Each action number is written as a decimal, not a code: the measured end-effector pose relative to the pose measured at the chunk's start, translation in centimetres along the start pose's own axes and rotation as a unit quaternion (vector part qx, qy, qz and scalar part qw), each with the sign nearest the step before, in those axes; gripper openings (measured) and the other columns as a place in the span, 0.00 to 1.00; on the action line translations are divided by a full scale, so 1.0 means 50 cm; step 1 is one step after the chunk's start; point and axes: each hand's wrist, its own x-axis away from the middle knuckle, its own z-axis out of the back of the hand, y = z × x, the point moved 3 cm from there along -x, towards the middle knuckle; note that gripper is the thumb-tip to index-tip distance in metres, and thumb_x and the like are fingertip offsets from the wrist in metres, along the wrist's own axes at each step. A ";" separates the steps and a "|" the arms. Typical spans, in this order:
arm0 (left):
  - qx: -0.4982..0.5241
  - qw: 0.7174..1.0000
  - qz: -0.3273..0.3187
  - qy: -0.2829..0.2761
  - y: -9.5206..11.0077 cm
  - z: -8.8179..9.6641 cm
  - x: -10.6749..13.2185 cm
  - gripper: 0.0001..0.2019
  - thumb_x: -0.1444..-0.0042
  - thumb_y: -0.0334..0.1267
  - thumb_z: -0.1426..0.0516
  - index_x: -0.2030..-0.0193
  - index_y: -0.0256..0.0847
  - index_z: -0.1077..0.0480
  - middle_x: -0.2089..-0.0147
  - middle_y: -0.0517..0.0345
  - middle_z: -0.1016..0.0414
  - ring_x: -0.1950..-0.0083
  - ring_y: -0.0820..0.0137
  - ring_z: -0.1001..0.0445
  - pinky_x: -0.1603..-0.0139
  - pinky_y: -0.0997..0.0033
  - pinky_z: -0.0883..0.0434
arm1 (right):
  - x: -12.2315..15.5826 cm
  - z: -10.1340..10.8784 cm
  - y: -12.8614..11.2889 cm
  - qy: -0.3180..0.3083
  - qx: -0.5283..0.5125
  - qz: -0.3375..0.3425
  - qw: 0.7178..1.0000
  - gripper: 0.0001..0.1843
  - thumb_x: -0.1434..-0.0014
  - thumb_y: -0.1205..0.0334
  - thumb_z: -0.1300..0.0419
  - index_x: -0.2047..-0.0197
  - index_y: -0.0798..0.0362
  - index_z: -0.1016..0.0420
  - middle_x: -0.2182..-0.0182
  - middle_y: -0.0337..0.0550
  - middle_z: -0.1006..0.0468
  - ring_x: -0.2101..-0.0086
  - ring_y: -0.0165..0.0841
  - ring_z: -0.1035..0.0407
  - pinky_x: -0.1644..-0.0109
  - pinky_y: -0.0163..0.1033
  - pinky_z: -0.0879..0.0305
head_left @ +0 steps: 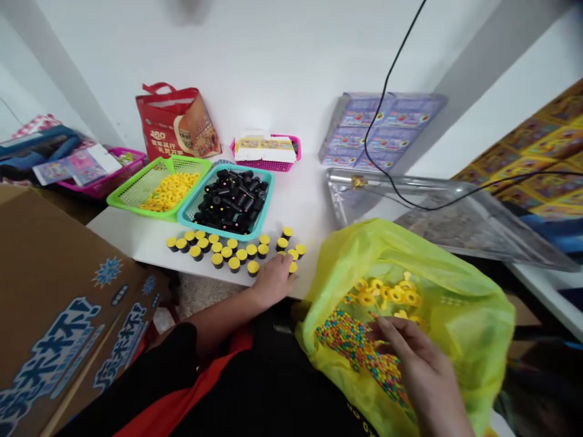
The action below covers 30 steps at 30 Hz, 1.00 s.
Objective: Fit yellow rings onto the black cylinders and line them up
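Observation:
My left hand is at the right end of a group of small black cylinders with yellow tops standing upright on the table. Its fingers are curled closed at one yellow-topped cylinder, partly hidden by them. Inside a translucent yellow plastic bag is my right hand, its fingers drawn together over a heap of tiny multicoloured beads. What those fingertips hold, if anything, is hidden. Yellow plastic ring pieces lie in the bag just beyond the hand.
Behind the cylinders stand a green basket of yellow pieces and a teal basket of black parts. A red bag, a pink basket, purple boxes and a metal tray stand farther back. A cardboard box is at left; a black cable hangs at right.

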 end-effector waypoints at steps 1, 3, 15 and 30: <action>0.007 1.000 -0.004 0.005 -0.002 0.006 0.002 0.18 0.41 0.39 0.37 0.46 0.38 0.30 0.51 0.47 0.23 0.51 0.56 0.23 0.54 0.62 0.26 | 0.001 0.003 -0.001 0.003 0.000 0.001 1.000 0.33 0.61 0.29 0.30 0.72 0.53 0.23 0.76 0.48 0.20 0.74 0.38 0.26 0.74 0.39 0.29; 0.026 0.999 -0.016 0.040 -0.009 0.033 -0.002 0.20 0.41 0.42 0.36 0.45 0.39 0.31 0.51 0.48 0.23 0.52 0.57 0.23 0.54 0.62 0.26 | 0.002 0.009 -0.001 0.009 0.002 0.003 1.000 0.32 0.60 0.29 0.30 0.72 0.52 0.23 0.76 0.48 0.20 0.73 0.39 0.25 0.74 0.39 0.28; 0.029 0.987 0.039 0.153 -0.141 0.241 -0.273 0.06 0.37 0.34 0.39 0.64 0.33 0.28 0.65 0.59 0.27 0.67 0.72 0.27 0.60 0.68 0.27 | 0.007 -0.027 -0.002 -0.022 -0.048 0.002 0.999 0.28 0.61 0.33 0.28 0.73 0.51 0.23 0.76 0.45 0.21 0.74 0.38 0.26 0.72 0.41 0.30; 0.402 0.894 -0.199 0.002 0.107 0.157 -0.027 0.07 0.45 0.35 0.37 0.65 0.43 0.32 0.72 0.64 0.30 0.76 0.75 0.36 0.76 0.72 0.40 | 0.051 -0.041 -0.087 -0.018 0.021 0.231 0.973 0.17 0.43 0.51 0.31 0.53 0.49 0.23 0.60 0.45 0.19 0.62 0.37 0.25 0.60 0.43 0.28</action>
